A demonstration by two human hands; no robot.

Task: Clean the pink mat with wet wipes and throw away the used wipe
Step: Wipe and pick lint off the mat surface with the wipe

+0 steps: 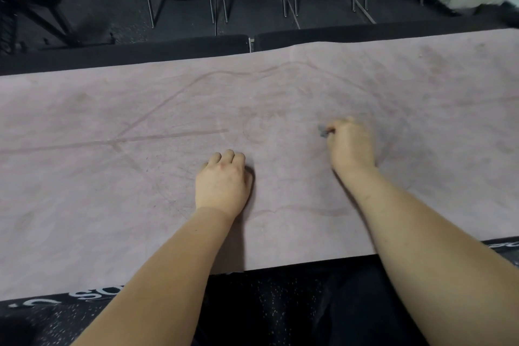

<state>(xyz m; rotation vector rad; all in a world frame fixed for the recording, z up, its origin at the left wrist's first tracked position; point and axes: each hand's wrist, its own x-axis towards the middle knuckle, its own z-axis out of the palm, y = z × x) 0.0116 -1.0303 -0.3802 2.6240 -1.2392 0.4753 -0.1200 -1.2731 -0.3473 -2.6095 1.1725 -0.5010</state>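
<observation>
My right hand (351,143) is clutching a crumpled grey wipe (323,131) against the stained pink fabric mat (112,177); left hand (223,182) is resting mid-mat, curled, empty.

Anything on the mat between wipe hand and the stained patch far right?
Nothing visible. The right hand grips the wipe on the pink mat, and no object lies between it and the stained patch. The left hand rests on the mat to the left, off that path.

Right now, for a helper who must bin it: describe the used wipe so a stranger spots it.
Start at the wide pink mat. Right of its middle, the right hand grips the wipe: a small grey wad poking from the fist. The left hand holds nothing.
</observation>
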